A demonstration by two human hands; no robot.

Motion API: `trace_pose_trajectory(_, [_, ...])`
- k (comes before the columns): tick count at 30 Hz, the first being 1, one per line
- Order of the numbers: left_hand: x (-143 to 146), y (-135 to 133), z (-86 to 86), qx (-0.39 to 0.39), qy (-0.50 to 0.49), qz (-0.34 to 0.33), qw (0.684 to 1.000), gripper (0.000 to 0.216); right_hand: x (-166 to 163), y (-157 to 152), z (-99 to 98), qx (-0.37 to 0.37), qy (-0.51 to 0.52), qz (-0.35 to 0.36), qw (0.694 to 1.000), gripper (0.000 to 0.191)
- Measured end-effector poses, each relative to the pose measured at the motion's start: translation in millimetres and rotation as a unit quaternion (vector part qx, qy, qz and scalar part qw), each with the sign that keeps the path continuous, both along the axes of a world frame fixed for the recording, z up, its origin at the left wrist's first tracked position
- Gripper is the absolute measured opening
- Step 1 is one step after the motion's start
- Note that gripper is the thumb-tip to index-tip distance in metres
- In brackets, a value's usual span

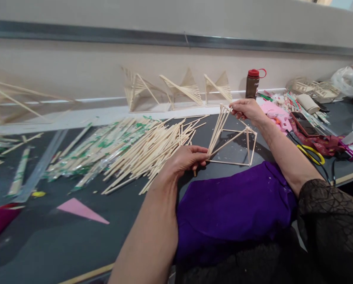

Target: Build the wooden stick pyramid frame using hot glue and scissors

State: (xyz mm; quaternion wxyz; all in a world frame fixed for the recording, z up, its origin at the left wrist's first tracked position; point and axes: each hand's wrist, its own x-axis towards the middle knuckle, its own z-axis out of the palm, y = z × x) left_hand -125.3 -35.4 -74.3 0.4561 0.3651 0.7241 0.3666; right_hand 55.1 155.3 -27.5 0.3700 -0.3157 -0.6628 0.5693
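A small stick frame (228,162) of thin wooden sticks stands on the dark table between my hands, with several sticks fanned up along its left side. My left hand (191,157) closes on the frame's lower left corner, thumb and fingers pressed together where the fanned sticks meet. At the fan's upper end, my right hand (245,108) pinches the top of the rightmost stick. A loose pile of wooden sticks (155,152) lies left of my left hand. Purple cloth (232,209) lies in front of the frame, below my forearms.
Stick models (184,88) stand along the wall. Plastic-wrapped sticks (87,150), a clear ruler (43,165) and a pink paper triangle (83,211) lie at left. A brown bottle (252,84) stands behind my right hand; yellow-handled scissors (312,154) and a phone (304,123) lie at right.
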Motion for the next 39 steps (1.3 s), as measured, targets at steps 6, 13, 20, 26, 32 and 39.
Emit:
trace_pose_trajectory(6, [6.1,-2.6,6.2,0.011,-0.008,0.003,1.000,0.014,2.4,-0.8,1.8,-0.001,0.001,-0.012,1.000,0.008])
trace_pose_trajectory(13, [5.7,-2.8,6.5,0.010,-0.008,0.012,1.000,0.017,3.4,-0.6,2.4,-0.002,0.001,-0.003,1.000,0.010])
trace_pose_trajectory(20, [2.6,-2.0,6.3,0.020,-0.020,-0.003,1.000,0.021,2.7,-1.8,5.0,-0.049,0.022,0.002,0.999,0.015])
trace_pose_trajectory(26, [1.7,-2.7,6.4,0.019,-0.021,-0.005,1.000,0.018,2.1,-0.5,3.0,-0.056,0.024,0.000,0.998,0.015])
trace_pose_trajectory(32, [0.3,-1.8,3.6,0.014,-0.014,-0.005,1.000,0.022,-0.8,-3.1,-1.2,-0.026,0.014,-0.003,1.000,0.017])
trace_pose_trajectory(39, [-1.9,-1.1,1.4,0.018,-0.017,-0.013,1.000,0.027,-3.1,-4.6,0.0,0.001,-0.012,-0.013,1.000,0.018])
